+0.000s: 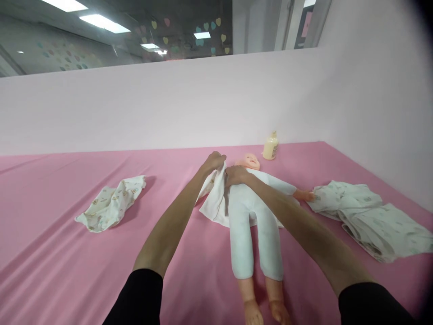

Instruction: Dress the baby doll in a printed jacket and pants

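Observation:
A baby doll (256,221) with a white cloth body lies on its back, feet towards me, head at the far end. Spread beneath it is a white baby shirt (215,208) with a small print on one side. My left hand (215,160) pinches the shirt's edge and lifts it beside the doll's shoulder. Close by, my right hand (237,175) lies over the doll's upper chest, its fingers curled at the raised shirt cloth; their tips are partly hidden. The doll's arm on that side is out of sight, while its other arm stretches out to the right.
A crumpled printed baby garment (113,204) lies to the left on the pink sheet (67,266). Folded white printed cloths (372,219) are at the right, near the doll's hand. A pump bottle (270,146) stands by the white wall (152,108) at the back.

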### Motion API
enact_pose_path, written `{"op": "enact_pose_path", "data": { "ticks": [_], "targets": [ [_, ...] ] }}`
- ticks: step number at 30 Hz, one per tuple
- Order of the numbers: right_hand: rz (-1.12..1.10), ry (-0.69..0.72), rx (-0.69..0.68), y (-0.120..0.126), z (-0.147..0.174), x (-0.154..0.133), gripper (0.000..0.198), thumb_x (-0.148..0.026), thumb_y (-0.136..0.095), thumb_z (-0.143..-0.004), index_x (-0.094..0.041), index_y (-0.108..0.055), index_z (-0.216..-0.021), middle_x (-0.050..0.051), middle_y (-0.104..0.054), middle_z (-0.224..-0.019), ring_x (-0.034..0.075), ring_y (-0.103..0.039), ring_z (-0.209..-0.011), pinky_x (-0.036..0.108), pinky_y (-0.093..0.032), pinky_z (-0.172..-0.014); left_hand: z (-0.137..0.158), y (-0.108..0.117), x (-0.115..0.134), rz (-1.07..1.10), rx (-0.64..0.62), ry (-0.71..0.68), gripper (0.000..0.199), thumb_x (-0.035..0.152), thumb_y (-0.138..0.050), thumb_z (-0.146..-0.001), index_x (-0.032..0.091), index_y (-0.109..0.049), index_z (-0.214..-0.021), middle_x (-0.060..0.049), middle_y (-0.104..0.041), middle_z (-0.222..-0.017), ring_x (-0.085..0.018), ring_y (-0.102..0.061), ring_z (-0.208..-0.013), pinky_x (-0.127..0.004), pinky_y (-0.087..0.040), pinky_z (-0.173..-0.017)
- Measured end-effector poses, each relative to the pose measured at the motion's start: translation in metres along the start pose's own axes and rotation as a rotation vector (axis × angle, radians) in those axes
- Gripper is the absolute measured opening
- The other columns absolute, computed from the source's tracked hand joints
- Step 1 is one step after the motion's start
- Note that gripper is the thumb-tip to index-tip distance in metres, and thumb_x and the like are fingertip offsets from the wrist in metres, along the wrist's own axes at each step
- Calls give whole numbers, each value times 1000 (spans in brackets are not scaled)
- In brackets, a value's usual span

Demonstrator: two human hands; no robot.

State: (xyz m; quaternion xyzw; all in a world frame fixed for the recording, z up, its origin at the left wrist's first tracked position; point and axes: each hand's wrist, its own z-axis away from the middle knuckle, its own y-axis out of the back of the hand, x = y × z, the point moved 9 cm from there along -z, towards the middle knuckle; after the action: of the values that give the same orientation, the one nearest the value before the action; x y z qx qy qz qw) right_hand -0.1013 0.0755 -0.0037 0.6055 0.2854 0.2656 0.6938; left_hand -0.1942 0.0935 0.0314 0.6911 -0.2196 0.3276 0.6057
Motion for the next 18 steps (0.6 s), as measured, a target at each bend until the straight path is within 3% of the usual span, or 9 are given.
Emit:
{"op": "enact_pose_path", "data": {
  "ticks": [8,13,18],
  "targets": [
    [-54,35,89,2,5,12,49,-41,-70,-71,-19,-62,-114,11,-70,-114,30,-67,-103,34,-50,-77,-12,5,-2,40,7,-17,31,22,-53,-80,22,-28,-62,1,-32,-62,-13,-37,-62,-30,-31,-62],
    [-78,75,110,2,8,7,55,-41,-69,-69,-17,-58,-118,13,-69,-117,31,-65,-104,35,-49,-78,-14,6,-4,137,-77,-9,22,20,-52,-81,20,-39,-63,-1,-44,-63,-12,-43,-60,-29,-39,-61],
    [-100,62,95,3,8,4,61,-35,-69,-69,-14,-52,-123,12,-72,-103,28,-68,-89,33,-48,-68,-4,4,18,198,-143,-64,19,22,-52,-85,18,-46,-68,-3,-52,-67,-12,-50,-63,-28,-46,-65]
  ]
}}
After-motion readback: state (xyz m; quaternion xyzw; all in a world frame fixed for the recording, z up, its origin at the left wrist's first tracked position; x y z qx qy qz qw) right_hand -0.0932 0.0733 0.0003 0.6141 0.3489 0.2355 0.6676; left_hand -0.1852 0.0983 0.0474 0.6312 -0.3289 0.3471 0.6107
